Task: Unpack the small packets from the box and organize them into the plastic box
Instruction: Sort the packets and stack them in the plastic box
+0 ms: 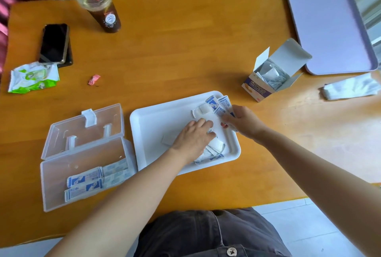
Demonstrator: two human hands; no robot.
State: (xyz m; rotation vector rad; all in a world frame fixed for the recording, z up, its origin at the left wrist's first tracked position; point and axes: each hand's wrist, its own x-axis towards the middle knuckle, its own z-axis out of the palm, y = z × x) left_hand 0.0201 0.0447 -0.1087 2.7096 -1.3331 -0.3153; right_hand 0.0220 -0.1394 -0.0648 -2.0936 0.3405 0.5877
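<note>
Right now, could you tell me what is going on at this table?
A person is mid-sort. The right hand holds a fan of blue-and-white packets in its grip over the white tray, while the left hand rests on loose packets lying in it. The clear plastic box lies open with a few packets inside; the cardboard box is open, not yet empty.

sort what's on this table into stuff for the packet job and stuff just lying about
For the job: carton, packets, white tray, clear box.

Lying about: phone, drink, wipes pack, pink wrapper, lilac tray, tissue.
</note>
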